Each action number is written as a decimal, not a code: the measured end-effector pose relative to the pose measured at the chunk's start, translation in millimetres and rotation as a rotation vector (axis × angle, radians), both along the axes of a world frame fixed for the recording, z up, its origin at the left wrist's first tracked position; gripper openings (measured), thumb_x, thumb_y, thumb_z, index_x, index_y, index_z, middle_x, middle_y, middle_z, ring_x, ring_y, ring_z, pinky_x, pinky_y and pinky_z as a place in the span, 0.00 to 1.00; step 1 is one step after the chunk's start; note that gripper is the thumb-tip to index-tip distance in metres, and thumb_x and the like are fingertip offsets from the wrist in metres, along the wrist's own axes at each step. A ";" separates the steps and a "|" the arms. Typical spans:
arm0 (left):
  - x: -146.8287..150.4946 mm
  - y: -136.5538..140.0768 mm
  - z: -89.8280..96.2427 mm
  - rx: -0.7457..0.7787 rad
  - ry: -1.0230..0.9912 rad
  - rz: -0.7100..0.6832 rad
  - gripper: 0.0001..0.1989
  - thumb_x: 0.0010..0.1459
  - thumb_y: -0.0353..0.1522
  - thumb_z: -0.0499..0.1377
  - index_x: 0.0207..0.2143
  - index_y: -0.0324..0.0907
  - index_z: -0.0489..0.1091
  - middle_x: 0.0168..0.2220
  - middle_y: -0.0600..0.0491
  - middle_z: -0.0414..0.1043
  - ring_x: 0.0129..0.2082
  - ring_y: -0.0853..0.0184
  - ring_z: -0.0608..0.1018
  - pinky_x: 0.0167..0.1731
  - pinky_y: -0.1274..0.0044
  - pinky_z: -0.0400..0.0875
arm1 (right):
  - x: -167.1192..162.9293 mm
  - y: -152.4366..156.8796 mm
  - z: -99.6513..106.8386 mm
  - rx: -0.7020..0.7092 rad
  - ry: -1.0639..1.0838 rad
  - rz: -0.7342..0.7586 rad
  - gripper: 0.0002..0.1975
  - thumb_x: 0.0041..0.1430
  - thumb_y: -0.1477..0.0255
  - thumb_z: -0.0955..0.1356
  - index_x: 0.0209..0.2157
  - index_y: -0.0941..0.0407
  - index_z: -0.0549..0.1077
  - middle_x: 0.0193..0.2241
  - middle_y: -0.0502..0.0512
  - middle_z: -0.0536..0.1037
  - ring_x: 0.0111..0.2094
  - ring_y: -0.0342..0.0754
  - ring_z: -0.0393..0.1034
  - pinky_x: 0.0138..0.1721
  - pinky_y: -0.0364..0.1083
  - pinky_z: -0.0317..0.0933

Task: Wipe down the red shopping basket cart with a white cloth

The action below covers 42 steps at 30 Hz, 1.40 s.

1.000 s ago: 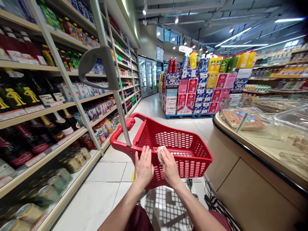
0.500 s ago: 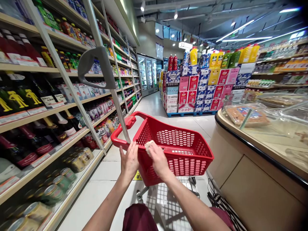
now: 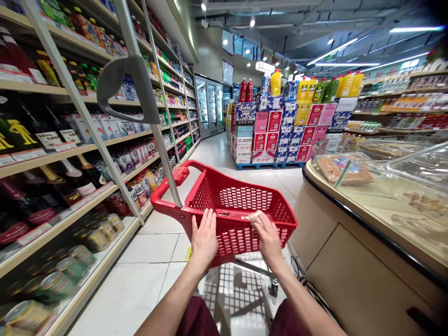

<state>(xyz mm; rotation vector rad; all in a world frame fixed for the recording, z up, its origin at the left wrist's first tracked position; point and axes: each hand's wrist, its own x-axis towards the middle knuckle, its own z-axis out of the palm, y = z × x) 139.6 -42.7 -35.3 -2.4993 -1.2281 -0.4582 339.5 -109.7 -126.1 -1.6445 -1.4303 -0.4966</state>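
A red plastic shopping cart with perforated basket walls stands in front of me, its handle end to the left. My left hand lies against the near side of the basket, fingers stretched out and holding nothing. Farther right along the same rim, my right hand is closed on a small pale cloth, which touches the top of the near wall. Part of the cloth is hidden under the fingers. A metal pole with a grey plastic loop handle rises at the cart's handle end.
Shelves of bottles and cans line the left side. Stacked drink cartons stand on a blue pallet ahead. A rounded counter with packaged food sits close on the right, with black cables on the floor beside it.
My right hand has slid the cloth rightward along the near rim. My left hand has also moved right, from the handle end onto the basket's side. The view has shifted slightly.
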 end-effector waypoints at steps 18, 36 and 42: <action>33.9 -0.7 7.2 -0.083 -0.038 0.010 0.27 0.49 0.27 0.48 0.54 0.34 0.58 0.55 0.42 0.60 0.56 0.57 0.59 0.57 0.57 0.40 | 50.6 3.4 -11.1 -0.047 0.054 -0.177 0.25 0.52 0.83 0.55 0.50 0.60 0.66 0.52 0.62 0.66 0.56 0.51 0.53 0.54 0.56 0.52; 38.6 -7.4 -17.0 -0.091 0.005 -0.080 0.29 0.50 0.27 0.46 0.57 0.33 0.52 0.60 0.46 0.51 0.61 0.61 0.49 0.58 0.59 0.38 | 33.2 -37.9 -69.2 -0.104 -0.001 -0.167 0.26 0.53 0.83 0.54 0.51 0.57 0.65 0.52 0.59 0.65 0.58 0.51 0.51 0.53 0.56 0.54; 30.3 -5.2 -20.8 -0.037 -0.022 -0.101 0.30 0.49 0.27 0.47 0.57 0.33 0.53 0.60 0.47 0.50 0.61 0.61 0.48 0.58 0.59 0.38 | 52.5 -51.8 -52.2 0.016 0.070 -0.195 0.24 0.55 0.80 0.55 0.52 0.56 0.63 0.54 0.59 0.62 0.55 0.50 0.55 0.53 0.54 0.55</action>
